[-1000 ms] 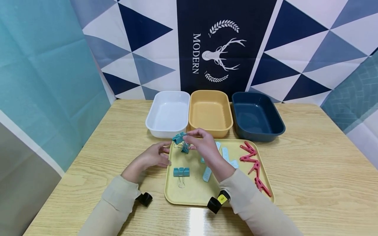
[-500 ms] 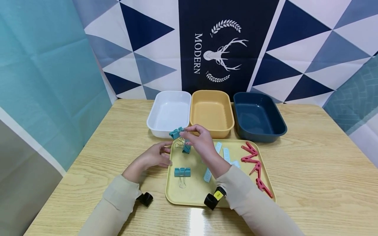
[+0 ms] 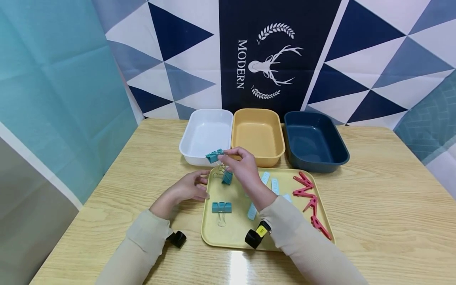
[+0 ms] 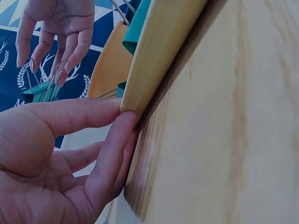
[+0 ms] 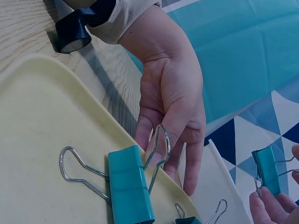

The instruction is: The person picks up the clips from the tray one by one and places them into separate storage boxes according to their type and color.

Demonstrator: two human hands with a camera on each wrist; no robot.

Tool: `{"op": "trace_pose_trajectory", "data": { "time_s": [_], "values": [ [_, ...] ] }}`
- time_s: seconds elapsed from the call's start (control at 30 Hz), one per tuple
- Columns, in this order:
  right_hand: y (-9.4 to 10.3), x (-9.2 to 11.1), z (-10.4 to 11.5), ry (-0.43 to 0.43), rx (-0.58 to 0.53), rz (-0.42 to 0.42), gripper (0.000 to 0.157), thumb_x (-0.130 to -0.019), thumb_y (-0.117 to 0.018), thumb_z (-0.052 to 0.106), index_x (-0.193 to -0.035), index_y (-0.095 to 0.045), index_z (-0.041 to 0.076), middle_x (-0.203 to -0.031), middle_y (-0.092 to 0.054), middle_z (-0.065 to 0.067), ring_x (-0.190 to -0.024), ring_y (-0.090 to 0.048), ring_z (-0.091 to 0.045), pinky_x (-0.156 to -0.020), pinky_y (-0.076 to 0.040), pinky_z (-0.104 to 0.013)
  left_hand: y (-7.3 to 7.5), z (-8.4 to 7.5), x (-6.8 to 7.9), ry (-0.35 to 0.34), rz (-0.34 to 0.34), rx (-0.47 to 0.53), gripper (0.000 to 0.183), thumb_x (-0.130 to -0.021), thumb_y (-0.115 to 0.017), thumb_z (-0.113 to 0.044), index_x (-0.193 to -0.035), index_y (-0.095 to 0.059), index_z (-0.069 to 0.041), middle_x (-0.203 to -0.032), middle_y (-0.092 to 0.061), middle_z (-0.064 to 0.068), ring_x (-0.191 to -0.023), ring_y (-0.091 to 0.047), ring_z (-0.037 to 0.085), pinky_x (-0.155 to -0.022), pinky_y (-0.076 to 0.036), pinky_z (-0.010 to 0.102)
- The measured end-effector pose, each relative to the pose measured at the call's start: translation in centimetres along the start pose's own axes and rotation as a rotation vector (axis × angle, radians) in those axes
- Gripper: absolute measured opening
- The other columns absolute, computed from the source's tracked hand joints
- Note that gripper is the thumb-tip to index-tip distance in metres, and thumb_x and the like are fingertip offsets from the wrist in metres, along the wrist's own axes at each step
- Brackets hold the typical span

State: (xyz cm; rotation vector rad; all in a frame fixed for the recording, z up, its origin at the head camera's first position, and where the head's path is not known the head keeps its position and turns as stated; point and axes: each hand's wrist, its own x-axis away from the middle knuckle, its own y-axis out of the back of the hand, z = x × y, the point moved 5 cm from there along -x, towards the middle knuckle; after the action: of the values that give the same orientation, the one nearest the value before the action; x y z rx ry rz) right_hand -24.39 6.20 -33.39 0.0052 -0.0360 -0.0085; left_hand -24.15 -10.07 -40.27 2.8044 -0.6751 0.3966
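My right hand (image 3: 246, 168) pinches a teal binder clip (image 3: 215, 155) above the tray's far left corner, near the white bin's front edge. In the left wrist view that binder clip (image 4: 39, 92) hangs by its wire handles from the right fingertips. My left hand (image 3: 189, 186) holds the left rim of the yellow tray (image 3: 235, 235) between thumb and fingers, as the left wrist view shows. Two more teal binder clips lie on the tray: one clip (image 3: 227, 177) below my right hand, another clip (image 3: 221, 207) nearer me.
White (image 3: 206, 136), yellow (image 3: 258, 136) and dark blue (image 3: 315, 140) bins stand side by side behind the tray. Light blue flat clips (image 3: 274, 186) lie mid-tray, partly behind my right forearm. Red clothespins (image 3: 304, 180) line its right side.
My right hand has lifted the binder clip slightly up and away from the other clip, toward the white bin. The left hand stays at the tray rim. The view has shifted slightly.
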Motion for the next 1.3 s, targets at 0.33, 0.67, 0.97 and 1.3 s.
{"op": "trace_pose_trajectory", "data": {
  "time_s": [0.33,0.67,0.97,1.3],
  "values": [
    [-0.4,-0.7,0.2,0.012,-0.019,-0.039,0.022,-0.083,-0.071,0.014,-0.099,-0.063,0.001,-0.109,-0.054,-0.008,-0.088,-0.057,-0.024,-0.084,-0.052,-0.043,0.0,-0.1,-0.1,-0.007,0.000,-0.017,0.077,-0.076,-0.064,0.015,-0.143,-0.028,0.000,-0.118,-0.046,0.023,-0.093,-0.059,0.026,-0.074,-0.057,0.037],
    [-0.7,-1.7,0.6,0.034,0.047,-0.076,0.021,-0.081,-0.073,0.019,-0.096,-0.065,0.006,-0.106,-0.056,-0.005,-0.085,-0.052,-0.019,-0.076,-0.053,-0.039,-0.1,0.1,-0.2,-0.014,-0.011,-0.009,0.078,-0.075,-0.064,0.017,-0.143,-0.029,0.000,-0.117,-0.046,0.023,-0.094,-0.060,0.027,-0.074,-0.057,0.037],
    [-0.7,-2.6,0.4,0.009,0.018,-0.101,0.020,-0.082,-0.072,0.016,-0.095,-0.064,0.004,-0.107,-0.052,-0.008,-0.080,-0.053,-0.017,-0.071,-0.053,-0.027,-0.2,0.1,-0.2,-0.011,-0.006,-0.015,0.077,-0.075,-0.064,0.016,-0.143,-0.029,0.000,-0.116,-0.045,0.022,-0.092,-0.059,0.026,-0.073,-0.057,0.037],
    [-0.7,-3.6,0.4,-0.032,0.038,-0.119,0.022,-0.081,-0.073,0.018,-0.096,-0.063,0.006,-0.109,-0.051,-0.010,-0.077,-0.052,-0.017,-0.068,-0.052,-0.027,-0.2,0.1,-0.1,-0.013,0.000,-0.005,0.077,-0.076,-0.063,0.016,-0.143,-0.028,0.000,-0.116,-0.045,0.022,-0.092,-0.060,0.025,-0.074,-0.057,0.038]
  ]
}}
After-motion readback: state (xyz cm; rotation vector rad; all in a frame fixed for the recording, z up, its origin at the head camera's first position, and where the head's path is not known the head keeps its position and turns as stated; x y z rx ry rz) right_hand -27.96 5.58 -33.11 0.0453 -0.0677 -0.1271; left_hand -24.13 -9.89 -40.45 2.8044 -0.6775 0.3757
